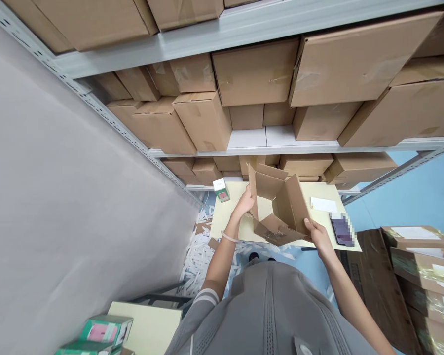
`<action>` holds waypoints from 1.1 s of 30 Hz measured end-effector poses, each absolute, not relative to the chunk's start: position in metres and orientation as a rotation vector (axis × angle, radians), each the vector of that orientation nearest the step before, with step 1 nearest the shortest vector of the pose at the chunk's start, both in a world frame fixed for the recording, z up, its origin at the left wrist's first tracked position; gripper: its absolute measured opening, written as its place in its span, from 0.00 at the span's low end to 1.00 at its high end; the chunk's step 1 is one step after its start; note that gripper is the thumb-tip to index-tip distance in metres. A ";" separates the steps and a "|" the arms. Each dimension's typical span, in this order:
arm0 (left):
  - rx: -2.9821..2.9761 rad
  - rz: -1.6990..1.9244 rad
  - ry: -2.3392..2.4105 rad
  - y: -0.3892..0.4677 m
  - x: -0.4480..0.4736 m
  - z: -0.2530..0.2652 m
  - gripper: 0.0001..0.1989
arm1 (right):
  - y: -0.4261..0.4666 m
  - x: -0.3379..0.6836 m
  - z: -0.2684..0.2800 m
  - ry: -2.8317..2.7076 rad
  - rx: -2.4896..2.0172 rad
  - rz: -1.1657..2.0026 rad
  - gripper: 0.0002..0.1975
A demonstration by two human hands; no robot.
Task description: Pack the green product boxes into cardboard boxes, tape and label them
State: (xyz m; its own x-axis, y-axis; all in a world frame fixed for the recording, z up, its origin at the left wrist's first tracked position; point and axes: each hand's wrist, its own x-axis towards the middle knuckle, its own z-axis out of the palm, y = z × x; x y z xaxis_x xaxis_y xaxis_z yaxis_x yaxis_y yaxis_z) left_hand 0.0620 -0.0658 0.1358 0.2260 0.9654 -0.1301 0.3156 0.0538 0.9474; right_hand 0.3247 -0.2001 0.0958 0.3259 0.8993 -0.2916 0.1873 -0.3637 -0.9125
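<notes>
Between my hands, over the pale yellow table (222,217), is a cardboard box (286,202) with its flaps spread and the tabletop visible through it. My left hand (245,203) grips its left side. My right hand (318,234) pinches the flap at its right corner. A small green and white product box (221,190) stands on the table, left of my left hand. Near my right hand lies a dark phone-like object (342,230), partly pixelated. Behind it is a white paper slip (323,204).
Metal shelving (244,150) packed with cardboard boxes (257,71) rises ahead. A grey wall (77,197) runs along the left. White paper strips (198,256) litter the floor. Taped parcels (425,268) are stacked at right. Green boxes (103,330) sit by another table (151,325) at lower left.
</notes>
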 end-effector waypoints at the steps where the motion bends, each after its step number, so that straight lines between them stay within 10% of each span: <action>1: 1.466 0.803 1.272 -0.070 0.060 0.138 0.34 | -0.197 0.325 0.099 -0.919 -1.789 1.106 0.29; 16: 1.342 0.896 1.396 -0.149 0.071 0.143 0.30 | -0.144 0.334 0.136 -1.446 -1.971 0.681 0.23; 33: 0.758 0.904 1.303 -0.225 0.126 0.117 0.25 | -0.018 0.350 0.172 -2.064 -1.466 1.142 0.25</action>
State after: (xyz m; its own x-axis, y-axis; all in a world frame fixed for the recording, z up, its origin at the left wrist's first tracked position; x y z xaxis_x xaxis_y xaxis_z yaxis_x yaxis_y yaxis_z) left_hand 0.1261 -0.2250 0.1173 0.0352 0.8845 -0.4652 -0.1260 0.4657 0.8759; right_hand 0.3498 -0.0176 0.1723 -0.3954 0.9053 -0.1553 0.6124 0.1338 -0.7792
